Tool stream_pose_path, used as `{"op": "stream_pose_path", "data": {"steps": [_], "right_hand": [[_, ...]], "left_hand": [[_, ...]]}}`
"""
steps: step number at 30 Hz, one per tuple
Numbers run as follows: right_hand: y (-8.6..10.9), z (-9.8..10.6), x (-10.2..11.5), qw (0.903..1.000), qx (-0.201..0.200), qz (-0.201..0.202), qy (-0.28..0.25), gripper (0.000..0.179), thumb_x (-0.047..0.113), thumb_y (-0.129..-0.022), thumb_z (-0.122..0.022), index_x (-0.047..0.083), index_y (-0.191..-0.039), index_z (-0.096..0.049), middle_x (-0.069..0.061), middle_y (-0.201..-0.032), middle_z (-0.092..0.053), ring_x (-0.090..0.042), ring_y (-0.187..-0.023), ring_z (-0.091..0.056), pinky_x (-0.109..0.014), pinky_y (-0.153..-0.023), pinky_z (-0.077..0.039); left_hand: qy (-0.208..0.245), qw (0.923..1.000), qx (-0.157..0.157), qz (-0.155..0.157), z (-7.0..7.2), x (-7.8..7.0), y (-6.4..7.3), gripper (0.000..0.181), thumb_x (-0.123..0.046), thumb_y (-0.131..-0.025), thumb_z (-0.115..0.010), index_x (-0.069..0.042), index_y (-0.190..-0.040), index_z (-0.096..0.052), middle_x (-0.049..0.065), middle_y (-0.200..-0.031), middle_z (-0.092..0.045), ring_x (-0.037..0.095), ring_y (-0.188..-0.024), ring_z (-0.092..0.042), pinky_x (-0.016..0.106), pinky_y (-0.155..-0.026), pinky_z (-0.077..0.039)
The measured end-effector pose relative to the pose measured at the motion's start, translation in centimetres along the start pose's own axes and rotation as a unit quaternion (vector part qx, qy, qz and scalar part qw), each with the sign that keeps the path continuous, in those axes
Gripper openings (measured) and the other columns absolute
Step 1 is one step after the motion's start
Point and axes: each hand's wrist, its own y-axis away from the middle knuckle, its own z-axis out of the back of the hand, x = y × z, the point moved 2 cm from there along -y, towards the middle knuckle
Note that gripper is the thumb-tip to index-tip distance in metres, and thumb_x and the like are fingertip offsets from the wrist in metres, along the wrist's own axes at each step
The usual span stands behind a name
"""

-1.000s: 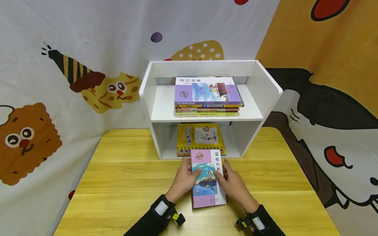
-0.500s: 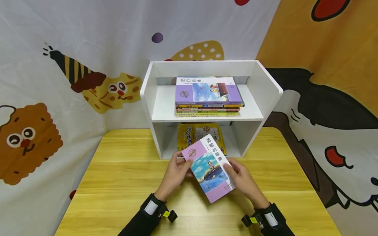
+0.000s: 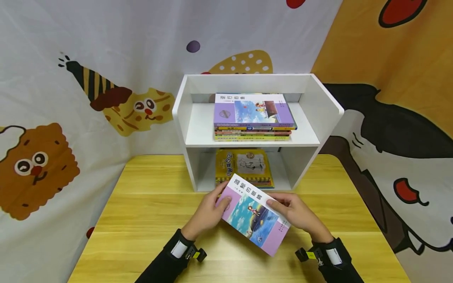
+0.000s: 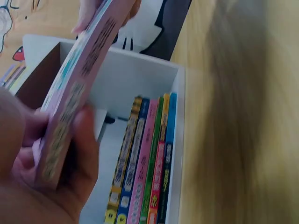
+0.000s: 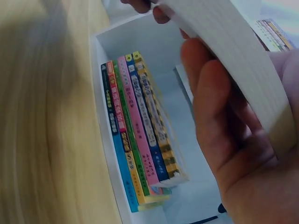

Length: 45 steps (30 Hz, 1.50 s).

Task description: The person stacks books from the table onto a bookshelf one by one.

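Note:
Between both hands a purple-and-white book (image 3: 256, 214) is held tilted above the table, cover up, its picture showing a figure over blue water. The left hand (image 3: 206, 212) grips its left end, thumb on the cover; the left wrist view shows the pink spine (image 4: 70, 102) between thumb and fingers. At the upper right edge the right hand (image 3: 299, 214) pinches it, thumb on top. In the right wrist view, fingers (image 5: 212, 88) lie under the book, with its page edges (image 5: 243, 56) facing that camera.
Behind the hands stands a white two-tier shelf (image 3: 253, 144). A stack of books (image 3: 253, 114) lies flat on its upper tier, and another stack, topped by a yellow book (image 3: 244, 163), lies on the lower tier. All stand on a wooden table (image 3: 141, 204).
The book has turned from nearly upright in view to slanting down to the right, rotating counter-clockwise. Both hands have spread apart while keeping hold of it. The head view has shifted slightly.

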Motion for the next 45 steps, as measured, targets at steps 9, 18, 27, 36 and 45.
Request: {"op": "stream_pose_path", "data": {"steps": [9, 18, 27, 36, 45], "right_hand": [[-0.1, -0.2, 0.2, 0.9891, -0.145, -0.026, -0.009, 0.057, 0.044, -0.093, -0.063, 0.029, -0.145, -0.045, -0.011, -0.1, -0.069, -0.03, -0.07, -0.068, -0.044, -0.054, -0.055], [0.4, -3.7, -1.5, 0.9843, -0.103, -0.031, -0.14, 0.072, 0.032, -0.095, -0.064, 0.038, -0.152, -0.02, -0.02, -0.116, -0.062, -0.046, -0.071, -0.066, -0.06, -0.06, -0.052], [0.6, -3.6, -1.1, 0.9806, -0.123, 0.004, -0.153, 0.075, 0.027, -0.095, -0.065, 0.038, -0.153, -0.019, -0.024, -0.1, -0.063, -0.048, -0.061, -0.06, -0.057, -0.056, -0.052], [1.1, -2.2, -1.1, 0.9922, -0.09, 0.043, -0.074, 0.092, 0.019, -0.091, -0.07, 0.034, -0.156, -0.006, -0.02, -0.118, -0.059, -0.041, -0.077, -0.064, -0.048, -0.058, -0.055], [1.4, -2.1, 0.3, 0.9942, -0.082, 0.027, 0.065, 0.108, 0.029, -0.081, -0.081, 0.022, -0.156, -0.003, -0.014, -0.128, -0.058, -0.018, -0.098, -0.064, -0.033, -0.077, -0.054]], "left_hand": [[0.018, 0.9955, -0.091, 0.02, 0.1, 1.5, 0.1, 0.048, -0.015, -0.104, -0.045, -0.021, -0.15, -0.033, 0.006, -0.118, -0.055, 0.022, -0.088, -0.057, 0.038, -0.073, -0.051], [0.033, 0.9829, -0.178, 0.033, 0.6, 4.5, -0.3, 0.048, -0.021, -0.104, -0.044, -0.024, -0.15, -0.028, 0.005, -0.121, -0.052, 0.021, -0.094, -0.056, 0.037, -0.076, -0.051], [0.051, 0.9893, -0.134, 0.025, 0.9, 2.0, -0.2, 0.061, -0.015, -0.103, -0.049, -0.015, -0.156, -0.017, 0.014, -0.147, -0.039, 0.026, -0.102, -0.061, 0.036, -0.075, -0.056], [0.067, 0.9976, 0.006, 0.017, 2.3, -0.1, 0.2, 0.117, -0.012, -0.073, -0.087, -0.027, -0.157, -0.007, 0.011, -0.114, -0.057, 0.026, -0.092, -0.063, 0.037, -0.071, -0.056], [-0.012, 0.9995, 0.026, 0.009, 2.2, 4.6, -0.1, 0.126, -0.024, -0.066, -0.092, -0.033, -0.156, -0.005, -0.001, -0.117, -0.054, 0.019, -0.089, -0.062, 0.034, -0.069, -0.055]]}}
